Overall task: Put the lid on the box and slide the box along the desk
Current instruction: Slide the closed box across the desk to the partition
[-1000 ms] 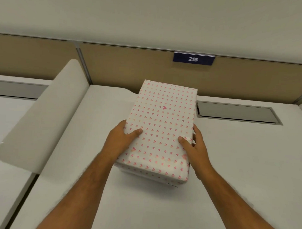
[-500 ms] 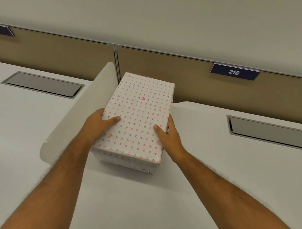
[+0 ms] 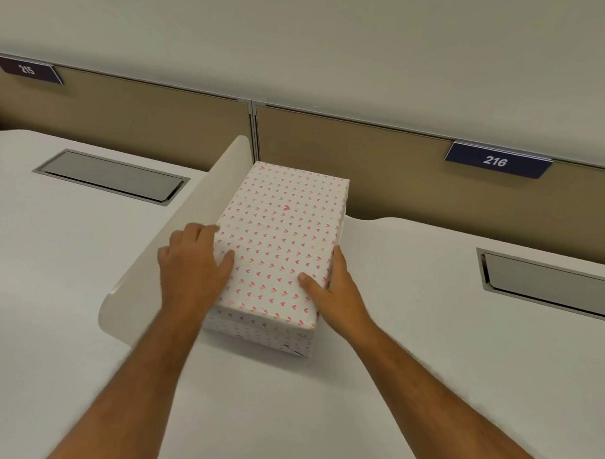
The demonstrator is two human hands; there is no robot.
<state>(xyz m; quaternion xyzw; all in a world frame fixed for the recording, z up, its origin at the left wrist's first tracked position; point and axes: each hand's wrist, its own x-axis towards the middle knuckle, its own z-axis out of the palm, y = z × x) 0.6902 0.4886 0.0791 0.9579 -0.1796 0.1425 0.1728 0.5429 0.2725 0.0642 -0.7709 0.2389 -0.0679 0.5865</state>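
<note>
Both hands' box seemingly further left.

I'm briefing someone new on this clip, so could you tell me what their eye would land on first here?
First, the white box with pink hearts, lid on, at the centre of the white desk, right beside the curved divider. The left hand and the right hand clasp its near sides. Behind, on the tan partition, hang the dark tags 215 and 216.

White box (pink hearts), white desk.
</note>
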